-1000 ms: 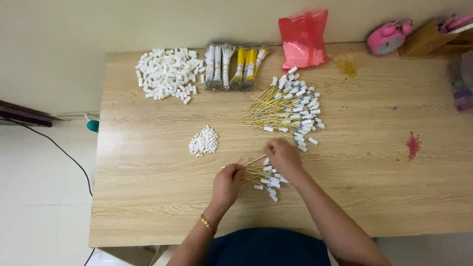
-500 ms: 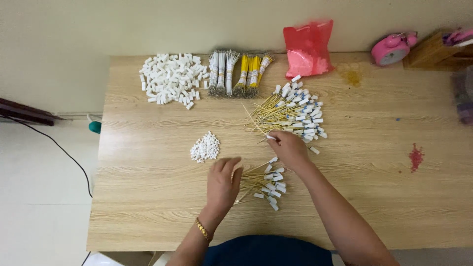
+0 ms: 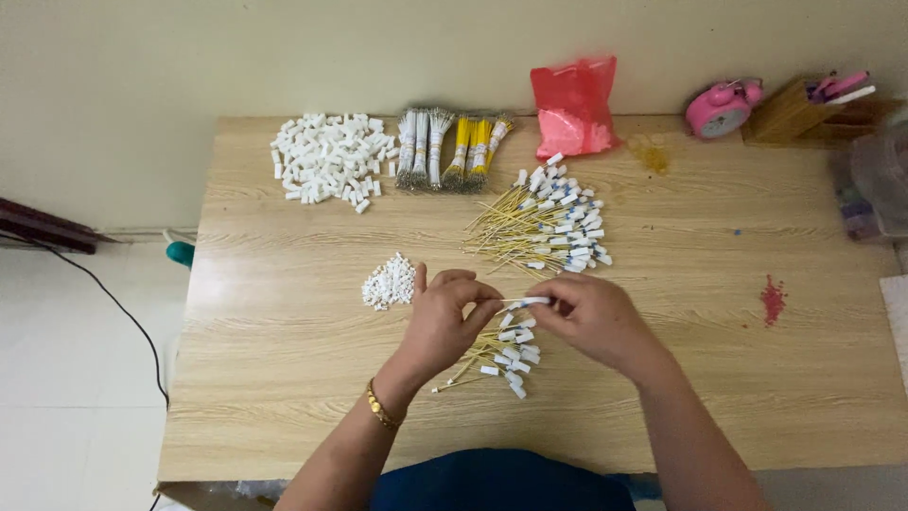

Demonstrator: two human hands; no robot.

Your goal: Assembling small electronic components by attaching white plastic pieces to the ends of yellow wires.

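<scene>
My left hand point(image 3: 446, 320) and my right hand point(image 3: 588, 320) meet over the middle of the wooden table point(image 3: 284, 378). Between their fingertips they pinch a thin yellow wire with a small white connector point(image 3: 530, 301) on its end. Just below the hands lies a small bunch of the same wires with white ends point(image 3: 501, 355). A little heap of tiny white pieces point(image 3: 388, 282) sits right beside my left hand. A larger fan of yellow wires with white connectors point(image 3: 544, 227) lies beyond the hands.
At the back edge lie a pile of white plastic blocks point(image 3: 326, 156), bundles of grey and yellow wires point(image 3: 449, 147) and a red plastic bag point(image 3: 572, 109). A pink alarm clock point(image 3: 719, 106) and a wooden holder point(image 3: 794, 114) stand back right. A red stain point(image 3: 773, 299) marks the right side.
My right hand came back from the large wire pile toward me, and my left hand rose from the small bunch to meet it. Both now pinch one wire.
</scene>
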